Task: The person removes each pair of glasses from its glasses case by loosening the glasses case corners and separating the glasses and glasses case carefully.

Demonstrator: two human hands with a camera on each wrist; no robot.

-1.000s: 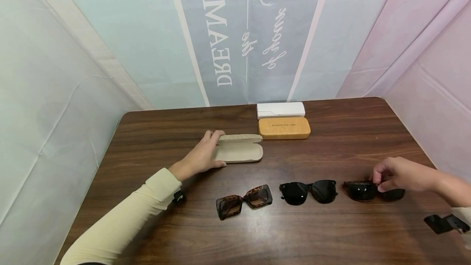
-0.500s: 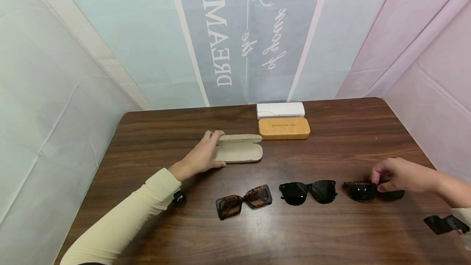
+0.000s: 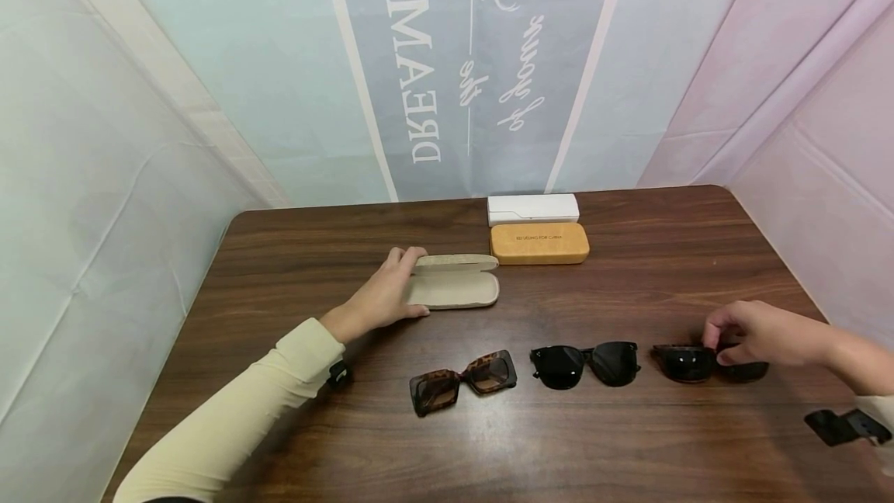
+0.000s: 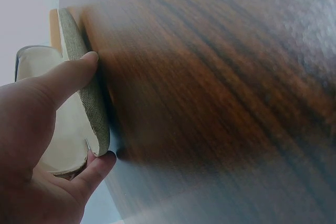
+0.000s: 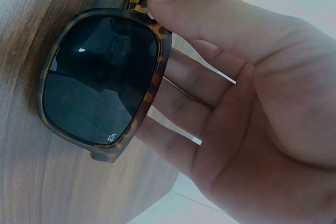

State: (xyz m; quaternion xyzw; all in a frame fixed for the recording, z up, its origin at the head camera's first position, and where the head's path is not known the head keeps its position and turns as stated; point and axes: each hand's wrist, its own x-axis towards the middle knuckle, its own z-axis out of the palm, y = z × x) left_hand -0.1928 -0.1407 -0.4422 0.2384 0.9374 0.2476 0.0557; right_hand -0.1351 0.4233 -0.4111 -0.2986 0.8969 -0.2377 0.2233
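My left hand [image 3: 380,291] grips the left end of a beige glasses case [image 3: 461,289], whose lid stands raised at the back. In the left wrist view the thumb [image 4: 79,72] lies over the case's woven-textured edge and the fingers go round its end. At the right, my right hand [image 3: 771,332] pinches tortoiseshell sunglasses [image 3: 687,363] near the bridge. The right wrist view shows one dark lens [image 5: 100,82] close up, the thumb on the bridge and the other fingers behind the frame. Part of the second lens is hidden by the hand in the head view.
Black sunglasses [image 3: 587,363] and rectangular tortoiseshell sunglasses [image 3: 463,383] lie between the hands on the wooden table [image 3: 559,449]. A tan glasses case [image 3: 540,244] and a white case [image 3: 533,209] sit at the back. Fabric walls stand behind and at both sides.
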